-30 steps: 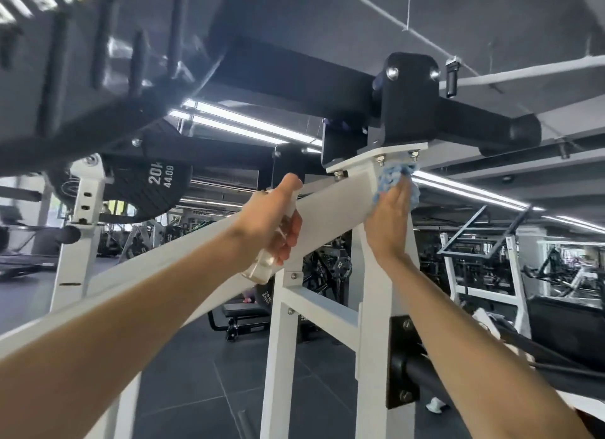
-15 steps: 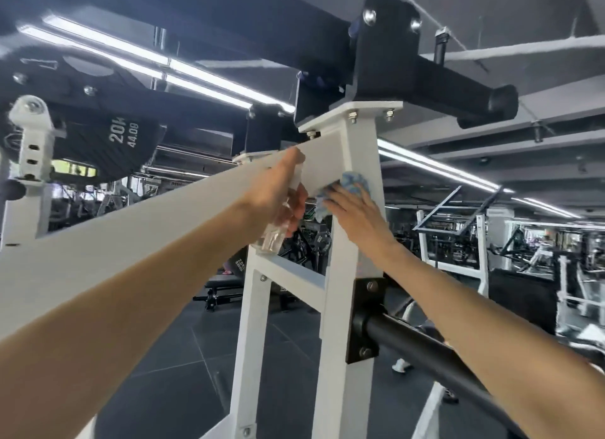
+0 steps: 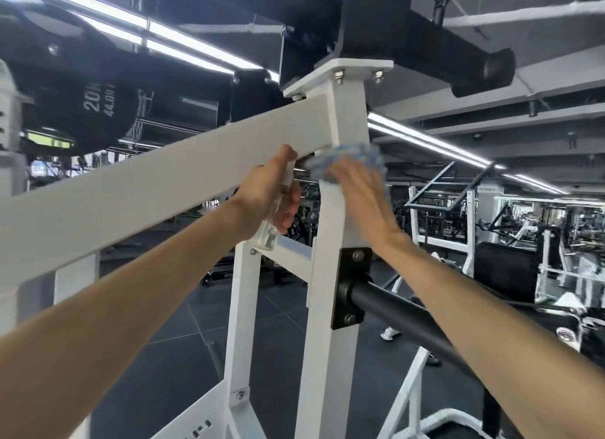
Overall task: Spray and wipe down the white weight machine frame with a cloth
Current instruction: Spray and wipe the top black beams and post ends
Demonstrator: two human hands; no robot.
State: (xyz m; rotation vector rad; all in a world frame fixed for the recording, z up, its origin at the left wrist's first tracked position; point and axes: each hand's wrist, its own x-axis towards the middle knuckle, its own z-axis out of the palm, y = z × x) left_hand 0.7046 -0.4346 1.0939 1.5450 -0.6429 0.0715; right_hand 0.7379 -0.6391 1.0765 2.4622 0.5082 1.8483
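Left hand: my left hand (image 3: 268, 196) grips the spray bottle (image 3: 266, 239), fingers curled round its clear body, thumb up against the lower edge of the slanted beam (image 3: 131, 193).
Right hand: my right hand (image 3: 357, 189) lies flat on the cloth (image 3: 347, 155), fingers straight and side by side (motion blur hides the tips).
Cloth: blue and white, bunched, pressed on the front of the white post (image 3: 330, 340) just below where the beam meets it, overhanging the post's right edge.
Edges: the bolted top plate (image 3: 337, 72) sits above the cloth. The black bracket (image 3: 352, 284) sits below my right wrist, with the black bar (image 3: 393, 302) running out to the right.
Open room: there is free air to the right of the post, between cloth and bar. On the left, the bottle hangs just above the cross brace (image 3: 294, 258).
Change: half a second ago the cloth sat at the post's left edge. It now spans the front face to the right edge. My hold on the bottle is unchanged.
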